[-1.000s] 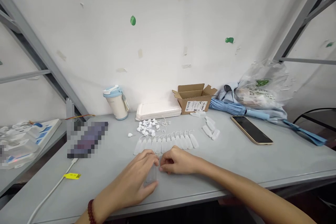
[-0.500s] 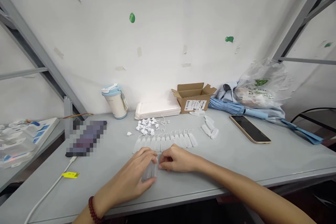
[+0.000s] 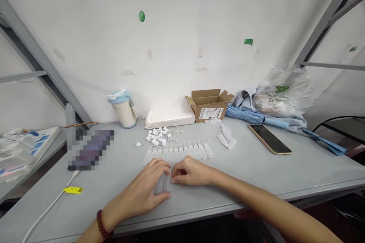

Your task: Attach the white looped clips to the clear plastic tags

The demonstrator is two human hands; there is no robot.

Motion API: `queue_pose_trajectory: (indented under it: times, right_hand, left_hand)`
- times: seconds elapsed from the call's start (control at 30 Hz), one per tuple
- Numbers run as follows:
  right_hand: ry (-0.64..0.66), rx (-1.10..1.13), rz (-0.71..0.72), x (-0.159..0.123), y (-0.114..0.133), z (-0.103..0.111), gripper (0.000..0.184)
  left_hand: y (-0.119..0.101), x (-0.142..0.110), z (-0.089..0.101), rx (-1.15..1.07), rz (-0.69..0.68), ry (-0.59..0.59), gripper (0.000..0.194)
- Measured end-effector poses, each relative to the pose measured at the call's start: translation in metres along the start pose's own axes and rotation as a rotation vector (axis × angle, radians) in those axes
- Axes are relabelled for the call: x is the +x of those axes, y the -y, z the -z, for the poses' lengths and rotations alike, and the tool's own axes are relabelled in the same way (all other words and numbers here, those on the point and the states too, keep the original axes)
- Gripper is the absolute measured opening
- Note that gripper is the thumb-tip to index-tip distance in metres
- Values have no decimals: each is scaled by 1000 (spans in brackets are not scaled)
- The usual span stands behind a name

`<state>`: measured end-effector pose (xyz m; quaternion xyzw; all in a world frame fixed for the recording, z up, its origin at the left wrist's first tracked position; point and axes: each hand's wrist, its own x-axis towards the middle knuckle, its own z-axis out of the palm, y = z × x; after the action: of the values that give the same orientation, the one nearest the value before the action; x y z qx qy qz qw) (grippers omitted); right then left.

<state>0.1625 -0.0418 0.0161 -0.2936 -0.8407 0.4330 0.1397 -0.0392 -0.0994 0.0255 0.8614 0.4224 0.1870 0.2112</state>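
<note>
Your left grip (image 3: 146, 188) is closed around the clear tubes (image 3: 163, 185) near the front edge of the counter (image 3: 256, 171), fingers bent over the far end and thumb at the near end. Your right grip (image 3: 189, 172) sits just beside them with its fingers curled in; I cannot tell whether it pinches anything small. The tubes look like thin, smooth plastic, so expect them to be very light, a little springy in the wall, and apt to skid or roll if you nudge them. They shouldn't break easily, but a hard squeeze could dent them or pop one out sideways, so press gently. Your end-to-end hold probably keeps several together well; to take a single one, pinch it across the middle of its sides. Just beyond your hands lies a row of vials (image 3: 184, 153), side by side, with thin curled tails at their far ends. Those tails look soft and likely to snag, so hold the vials by their flat bodies. The white caps (image 3: 157, 136) lie heaped behind.
</note>
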Motion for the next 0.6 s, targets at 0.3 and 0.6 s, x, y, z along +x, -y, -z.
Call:
queue_pose_trajectory:
  times: [0.3, 0.6]
  right_hand:
    - [-160, 242, -21, 2, -13, 28, 21]
    - [-630, -304, -213, -13, -60, 101, 18]
  left_hand:
    - [3, 59, 12, 29, -33, -112, 18]
    - [52, 122, 14, 210, -6, -107, 20]
